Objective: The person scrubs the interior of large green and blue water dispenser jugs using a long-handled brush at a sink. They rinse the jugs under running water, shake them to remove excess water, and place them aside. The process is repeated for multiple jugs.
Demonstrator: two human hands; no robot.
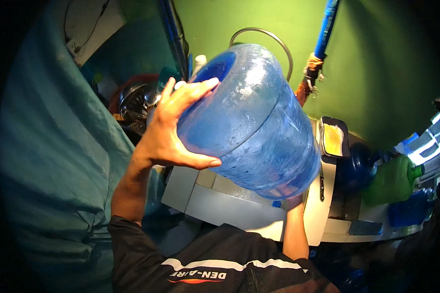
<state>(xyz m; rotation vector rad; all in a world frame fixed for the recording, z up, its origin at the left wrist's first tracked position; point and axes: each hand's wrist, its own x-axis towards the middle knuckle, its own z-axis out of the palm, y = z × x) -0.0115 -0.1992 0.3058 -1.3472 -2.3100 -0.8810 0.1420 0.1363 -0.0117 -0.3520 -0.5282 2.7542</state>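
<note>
A large clear-blue water jug (252, 127), wet on its surface, is held tilted above the counter in front of me. My left hand (173, 129) grips its upper left end, thumb and fingers spread wide around the rim of that end. At the jug's lower right end is my right hand (293, 201), its fingers mostly hidden behind the blue plastic. A small blue piece (277, 203), perhaps a cap, shows just under the jug near the right hand.
Right of the jug are a black tray (344, 139) with a yellow block and a black-handled knife (321, 188). Farther right lie a green jug (391, 180) and blue jugs (359, 166). Behind rise a curved metal tube (261, 30) and a blue pole (327, 27). A teal curtain (54, 161) hangs left.
</note>
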